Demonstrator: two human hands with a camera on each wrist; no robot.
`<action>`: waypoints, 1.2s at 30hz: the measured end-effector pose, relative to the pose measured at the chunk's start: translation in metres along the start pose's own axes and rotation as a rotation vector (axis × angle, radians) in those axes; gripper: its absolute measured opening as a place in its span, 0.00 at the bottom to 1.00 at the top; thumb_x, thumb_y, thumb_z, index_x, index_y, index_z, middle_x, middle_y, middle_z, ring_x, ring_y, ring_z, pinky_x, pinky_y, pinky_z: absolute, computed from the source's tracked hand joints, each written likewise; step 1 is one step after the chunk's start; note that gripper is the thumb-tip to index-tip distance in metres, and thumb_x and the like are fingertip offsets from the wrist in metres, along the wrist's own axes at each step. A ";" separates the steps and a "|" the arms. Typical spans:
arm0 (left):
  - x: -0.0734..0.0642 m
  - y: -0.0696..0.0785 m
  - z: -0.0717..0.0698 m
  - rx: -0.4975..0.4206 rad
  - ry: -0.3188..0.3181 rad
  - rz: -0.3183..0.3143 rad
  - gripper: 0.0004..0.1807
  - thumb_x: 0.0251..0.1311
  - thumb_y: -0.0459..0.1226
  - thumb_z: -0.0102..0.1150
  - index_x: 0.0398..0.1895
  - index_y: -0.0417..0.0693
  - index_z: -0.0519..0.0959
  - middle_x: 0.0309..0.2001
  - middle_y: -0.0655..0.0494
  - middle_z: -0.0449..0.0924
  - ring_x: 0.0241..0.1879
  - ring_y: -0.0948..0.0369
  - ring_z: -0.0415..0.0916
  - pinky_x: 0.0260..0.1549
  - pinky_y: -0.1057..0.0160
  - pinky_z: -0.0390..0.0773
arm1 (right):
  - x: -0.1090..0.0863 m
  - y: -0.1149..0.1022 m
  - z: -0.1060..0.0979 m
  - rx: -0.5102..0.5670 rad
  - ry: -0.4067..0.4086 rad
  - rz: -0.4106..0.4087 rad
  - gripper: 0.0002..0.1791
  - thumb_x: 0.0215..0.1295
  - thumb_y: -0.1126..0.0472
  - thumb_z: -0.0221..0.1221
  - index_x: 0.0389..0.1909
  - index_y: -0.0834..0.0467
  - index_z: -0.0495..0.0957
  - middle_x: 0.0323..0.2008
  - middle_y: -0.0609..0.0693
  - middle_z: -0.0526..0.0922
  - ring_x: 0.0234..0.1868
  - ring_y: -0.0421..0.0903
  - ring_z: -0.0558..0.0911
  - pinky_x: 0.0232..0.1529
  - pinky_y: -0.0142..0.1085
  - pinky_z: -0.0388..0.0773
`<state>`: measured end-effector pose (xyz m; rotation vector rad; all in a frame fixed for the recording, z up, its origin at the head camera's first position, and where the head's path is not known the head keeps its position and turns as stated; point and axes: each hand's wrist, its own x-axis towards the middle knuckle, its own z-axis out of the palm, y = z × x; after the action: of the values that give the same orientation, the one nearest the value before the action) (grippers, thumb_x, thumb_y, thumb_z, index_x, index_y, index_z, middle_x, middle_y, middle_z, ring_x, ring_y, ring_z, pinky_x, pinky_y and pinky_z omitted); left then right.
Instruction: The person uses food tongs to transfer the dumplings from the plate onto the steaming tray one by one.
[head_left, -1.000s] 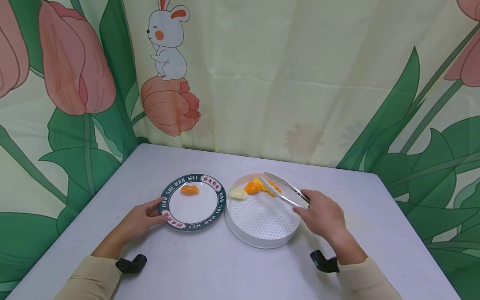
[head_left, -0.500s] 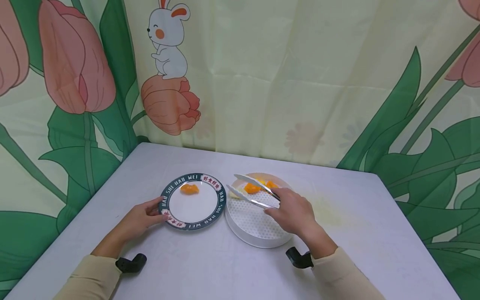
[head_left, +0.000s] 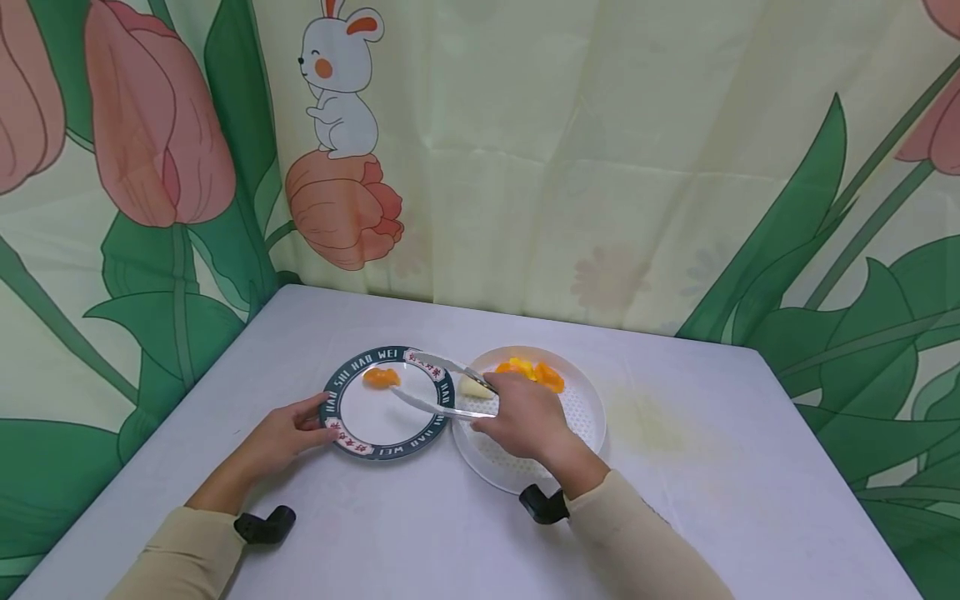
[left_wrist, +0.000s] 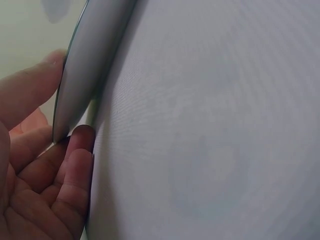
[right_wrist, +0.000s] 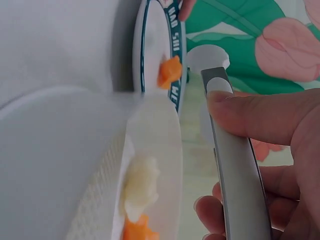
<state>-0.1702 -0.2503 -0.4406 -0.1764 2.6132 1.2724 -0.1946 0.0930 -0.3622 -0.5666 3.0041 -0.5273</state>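
My left hand (head_left: pixel 288 437) grips the near left rim of a white plate (head_left: pixel 378 417) with a dark lettered border. In the left wrist view the thumb lies on one face of the plate's edge (left_wrist: pixel 82 75), with fingers at the other. An orange food-like piece (head_left: pixel 381 378) lies on the plate's far left part. My right hand (head_left: pixel 528 417) holds metal tongs (head_left: pixel 457 411). Their arms are spread over the plate's right half, one tip near the orange piece, with nothing pinched. The right wrist view shows the thumb on the tongs' arm (right_wrist: pixel 240 175).
Right of the plate stands a round white perforated tray (head_left: pixel 588 417) with a raised rim. A pale chunk (head_left: pixel 474 388) and several orange and yellow pieces (head_left: pixel 550 377) lie along its far side. A printed curtain (head_left: pixel 510 208) hangs behind the white-covered table (head_left: pixel 390 533).
My right hand has moved left with the tongs, from over the tray's pieces to over the plate. The left hand stays on the plate's rim.
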 end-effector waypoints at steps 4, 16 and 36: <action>0.000 0.000 0.000 -0.004 -0.002 0.002 0.51 0.60 0.54 0.68 0.78 0.39 0.55 0.70 0.30 0.62 0.66 0.37 0.65 0.61 0.41 0.69 | 0.009 -0.011 0.006 0.003 -0.033 -0.024 0.34 0.57 0.47 0.71 0.64 0.54 0.77 0.53 0.51 0.83 0.45 0.48 0.78 0.45 0.43 0.77; 0.001 0.001 0.000 -0.021 -0.002 0.001 0.51 0.59 0.52 0.69 0.78 0.38 0.55 0.69 0.31 0.65 0.66 0.38 0.66 0.62 0.41 0.69 | 0.028 -0.029 0.018 -0.005 -0.105 0.014 0.34 0.59 0.48 0.70 0.65 0.54 0.76 0.51 0.49 0.82 0.41 0.46 0.76 0.44 0.39 0.78; 0.002 -0.003 0.002 -0.013 0.012 0.022 0.51 0.60 0.52 0.69 0.77 0.38 0.55 0.70 0.30 0.62 0.66 0.38 0.66 0.61 0.44 0.70 | 0.040 -0.032 0.028 -0.029 -0.119 0.029 0.27 0.61 0.49 0.69 0.58 0.58 0.80 0.32 0.46 0.76 0.34 0.46 0.75 0.34 0.35 0.74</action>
<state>-0.1707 -0.2505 -0.4447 -0.1588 2.6245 1.2999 -0.2186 0.0419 -0.3766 -0.5355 2.9072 -0.4328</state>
